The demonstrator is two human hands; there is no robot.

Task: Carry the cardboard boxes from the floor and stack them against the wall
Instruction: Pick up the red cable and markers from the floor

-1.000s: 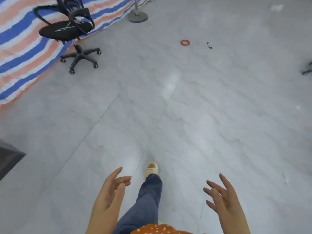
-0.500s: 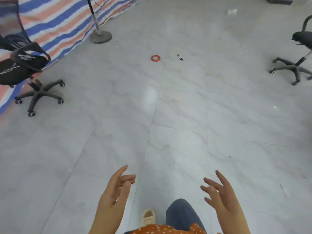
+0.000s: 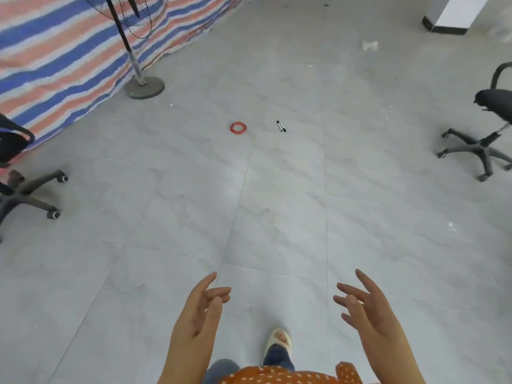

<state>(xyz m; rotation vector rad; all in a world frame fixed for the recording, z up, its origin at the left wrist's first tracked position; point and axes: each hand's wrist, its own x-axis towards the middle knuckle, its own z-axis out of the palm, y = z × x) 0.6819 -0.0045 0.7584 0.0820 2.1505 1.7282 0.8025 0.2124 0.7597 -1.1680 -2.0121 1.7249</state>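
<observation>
A person's left hand and right hand are held out in front at waist height, palms turned toward each other, fingers loosely spread and gripping nothing. Below them, one slippered foot is planted on the grey tiled floor, beneath a jeans leg and the hem of an orange spotted top. Farther out, a red loop of bands and a marker pen lie near each other on the tiles. A fan stand rises from its round base beside a striped tarpaulin at upper left, and two black office chairs, one at the left edge and one at the right, flank the open floor. No cardboard boxes are in view, nor any stack against a wall, so the count of boxes moved cannot be judged; with both hands free, the person appears to be between loads, a box yet to be picked up.
</observation>
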